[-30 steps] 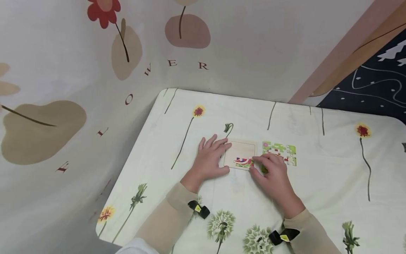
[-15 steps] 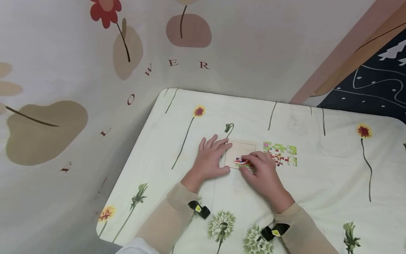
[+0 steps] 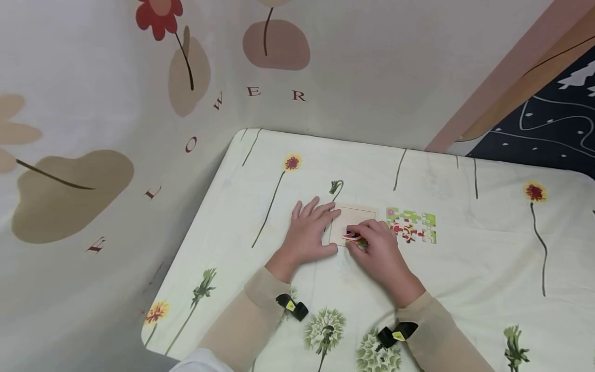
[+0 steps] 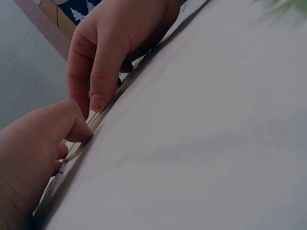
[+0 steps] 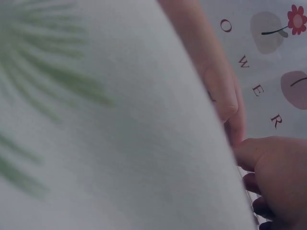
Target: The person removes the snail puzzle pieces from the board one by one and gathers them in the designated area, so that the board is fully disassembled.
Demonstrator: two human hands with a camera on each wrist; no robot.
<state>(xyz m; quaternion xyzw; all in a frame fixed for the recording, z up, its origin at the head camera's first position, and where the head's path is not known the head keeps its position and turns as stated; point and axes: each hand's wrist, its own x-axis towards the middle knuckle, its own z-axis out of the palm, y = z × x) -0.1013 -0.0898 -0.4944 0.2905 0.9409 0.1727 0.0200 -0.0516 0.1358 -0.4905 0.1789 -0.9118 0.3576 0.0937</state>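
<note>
A shallow wooden puzzle board [image 3: 358, 212] lies on the table, bare in its upper part. My left hand [image 3: 307, 235] rests at its left side with fingers spread and the thumb at the lower left corner. In the left wrist view, the left thumb [image 4: 79, 127] touches the board's edge. Over the lower right part of the board, my right hand [image 3: 378, 248] has curled fingers and pinches a red, white and blue jigsaw piece [image 3: 351, 235] between thumb and forefinger. The palm and fingers hide the other joined pieces there.
Right of the board lies a group of green and red jigsaw pieces [image 3: 425, 222], partly covered by the right hand. A white flower-print cloth [image 3: 488, 248] covers the table. A printed curtain [image 3: 372, 103] stands behind the far edge.
My right hand has moved left from the board's right edge across its lower part, baring more of the loose pieces. The left hand has stayed in place.
</note>
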